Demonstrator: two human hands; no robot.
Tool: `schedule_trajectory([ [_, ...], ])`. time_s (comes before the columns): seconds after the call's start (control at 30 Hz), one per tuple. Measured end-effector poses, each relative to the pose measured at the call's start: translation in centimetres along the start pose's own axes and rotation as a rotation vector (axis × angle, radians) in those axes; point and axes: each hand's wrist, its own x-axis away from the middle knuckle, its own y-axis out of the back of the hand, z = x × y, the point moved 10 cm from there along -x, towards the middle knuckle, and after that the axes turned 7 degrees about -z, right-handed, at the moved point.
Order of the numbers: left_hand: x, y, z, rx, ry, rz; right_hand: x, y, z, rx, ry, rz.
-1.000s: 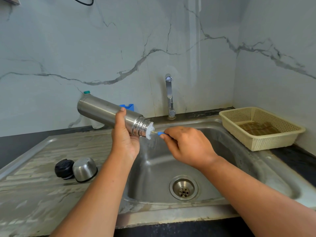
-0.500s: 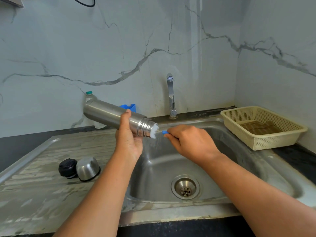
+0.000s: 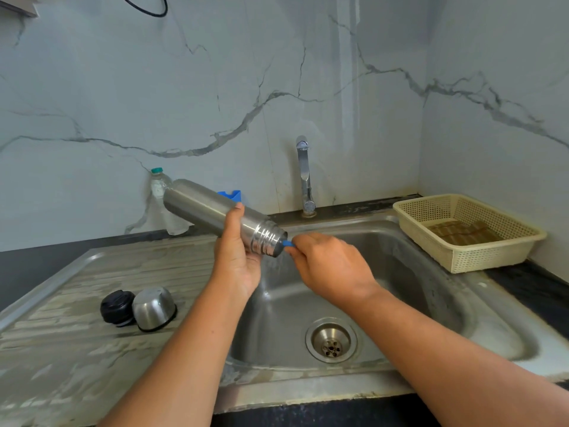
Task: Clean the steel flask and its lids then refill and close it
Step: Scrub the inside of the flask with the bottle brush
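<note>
Over the left edge of the sink (image 3: 415, 288), the steel flask (image 3: 212, 209) lies tilted, its long axis running from base at 10 o'clock to open mouth at 4 o'clock. The left hand (image 3: 237, 260) is wrapped round the body just behind the threaded neck. The right hand (image 3: 332, 266), at 4 o'clock from the mouth and nearer it, pinches the blue brush handle (image 3: 288, 243); the brush head is hidden, presumably inside. Any stroke would follow this axis, with open room over the basin toward 4 o'clock. The tap (image 3: 303, 174) stands apart at 12 o'clock. The black stopper (image 3: 117, 307) and the steel cup lid (image 3: 154, 308) sit side by side on the bench (image 3: 77, 349) at 8 o'clock.
</note>
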Motion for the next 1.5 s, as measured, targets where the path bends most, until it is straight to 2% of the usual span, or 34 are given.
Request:
schedule_trajectory([
  [0.17,-1.3,1.4,-2.7,0.097,-0.05,-0.041,0.2,0.5,-2.8,-0.098,-0.052,0.017],
  [0.3,-0.5,0.7,-0.8,0.009,-0.027,-0.022,0.1,-0.7,-1.2,-0.224,-0.031,0.083],
  [0.53,-1.6,2.4,-3.2,0.145,-0.042,-0.106,0.2,0.6,-2.7,-0.03,0.035,0.104],
  [0.67,-1.5,2.1,-2.8,0.124,-0.062,-0.111,-0.4,1.2,-1.6,0.161,0.112,-0.069],
  [0.73,-1.5,2.1,-2.8,0.136,-0.065,-0.115,-0.7,1.6,-1.4,0.181,0.099,-0.125],
  [0.93,-2.2,3.5,-3.7,0.162,-0.057,-0.153,-0.4,0.1,-0.8,0.059,0.042,0.081],
  [1.0,-2.3,3.6,-4.0,0.148,-0.064,-0.148,-0.2,-1.2,-1.5,-0.129,-0.058,0.216],
  [1.13,-2.0,2.9,-3.7,0.106,-0.045,-0.111,2.6,-4.9,-2.7,-0.92,-0.524,0.601],
  [1.2,-1.9,2.5,-3.5,0.096,-0.042,-0.092,3.3,-5.4,-3.2,-1.001,-0.585,0.646],
  [1.27,-1.9,2.7,-3.3,0.076,-0.058,-0.104,2.8,-5.1,-4.1,-0.807,-0.506,0.547],
  [1.37,-2.1,3.2,-3.1,0.073,-0.072,-0.144,1.0,-2.7,-4.3,-0.384,-0.28,0.285],
  [1.5,-2.1,3.7,-2.9,0.063,-0.06,-0.178,-0.5,-0.3,-3.2,-0.198,-0.151,0.042],
])
